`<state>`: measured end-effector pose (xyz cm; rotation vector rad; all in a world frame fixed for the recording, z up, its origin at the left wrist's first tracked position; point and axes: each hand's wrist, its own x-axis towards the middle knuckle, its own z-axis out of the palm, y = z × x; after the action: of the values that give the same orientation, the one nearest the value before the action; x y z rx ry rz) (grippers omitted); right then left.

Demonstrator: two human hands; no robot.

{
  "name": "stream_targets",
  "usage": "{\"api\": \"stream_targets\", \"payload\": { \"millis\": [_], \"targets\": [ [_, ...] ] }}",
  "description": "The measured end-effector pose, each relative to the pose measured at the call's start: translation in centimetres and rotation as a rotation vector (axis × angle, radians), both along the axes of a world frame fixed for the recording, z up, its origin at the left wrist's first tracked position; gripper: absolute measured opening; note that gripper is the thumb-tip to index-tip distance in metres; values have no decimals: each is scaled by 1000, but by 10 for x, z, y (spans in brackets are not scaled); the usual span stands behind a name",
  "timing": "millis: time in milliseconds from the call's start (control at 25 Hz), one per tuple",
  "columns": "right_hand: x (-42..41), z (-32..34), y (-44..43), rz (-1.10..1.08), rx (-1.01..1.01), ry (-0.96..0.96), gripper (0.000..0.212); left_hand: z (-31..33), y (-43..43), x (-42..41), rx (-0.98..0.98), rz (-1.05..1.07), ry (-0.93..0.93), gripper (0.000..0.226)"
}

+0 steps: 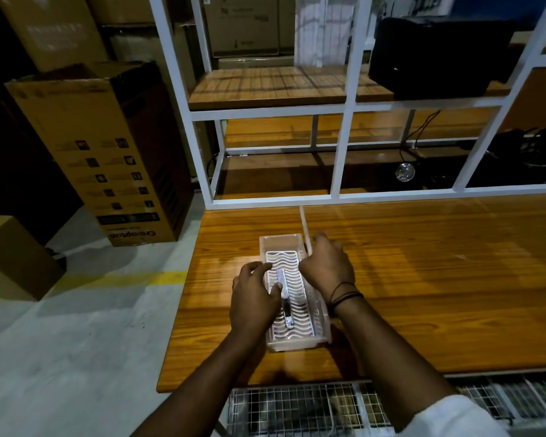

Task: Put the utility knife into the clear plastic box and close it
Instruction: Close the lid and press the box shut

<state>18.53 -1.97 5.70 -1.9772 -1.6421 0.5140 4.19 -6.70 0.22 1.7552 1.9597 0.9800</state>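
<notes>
Head view, read from left to right: tall cardboard cartons point(104, 152) are seen standing on the grey floor at the left of the frame, with a yellow floor stripe point(114, 280) running toward the table's left edge. A wooden table point(423, 294) fills the lower centre and right, and a white metal shelf frame point(344, 121) rises behind it across the upper centre and right.

Near the table's left end, just below the frame's centre, the clear plastic box point(292, 294) is set lengthwise, its white wavy-patterned insert point(297, 310) visible inside. The utility knife point(285, 298) is seen lying inside the box on that insert, aligned with the box's long axis, toward the left wall.

The left hand point(254, 298) is placed over the box's left side, its fingers loosely curled and slightly spread, with the thumb and a fingertip resting on the knife; whether the knife is actually pinched cannot be told. Just to the right, the right hand point(327, 266) is held at the box's right wall, its fingers curled and closed around the edge of a thin translucent lid point(304, 225), which is raised on edge and reaches toward the frame's centre. Dark cords are worn on the right wrist. At the upper right, a black case point(438, 55) is seen on a wooden shelf.
</notes>
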Motion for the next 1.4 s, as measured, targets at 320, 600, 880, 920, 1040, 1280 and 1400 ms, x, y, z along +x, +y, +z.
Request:
{"api": "stream_targets", "payload": {
  "millis": [320, 600, 880, 920, 1040, 1280, 1400],
  "targets": [
    [-52, -13, -8, 155, -23, -187, 50, -8, -4, -11, -80, -4, -258, 49],
    [-66, -32, -8, 187, -114, -172, 45, -13, -4, -16, -66, 9, -389, 38],
    [-23, -39, -1, -25, 64, -97, 51, -15, -3, -18, -82, 4, -450, 40],
    [-14, -43, -1, -86, 40, -120, 55, -15, -3, -19, -82, 4, -459, 40],
    [3, -56, 1, -119, -113, 35, 62, -15, -3, -18, -80, 8, -478, 37],
    [-8, -68, -7, -61, -45, 154, 50, -16, -2, -18, -101, 9, -463, 42],
    [-7, -66, -6, -46, -14, 167, 47, -17, -2, -19, -97, -15, -454, 41]
  ]
}}
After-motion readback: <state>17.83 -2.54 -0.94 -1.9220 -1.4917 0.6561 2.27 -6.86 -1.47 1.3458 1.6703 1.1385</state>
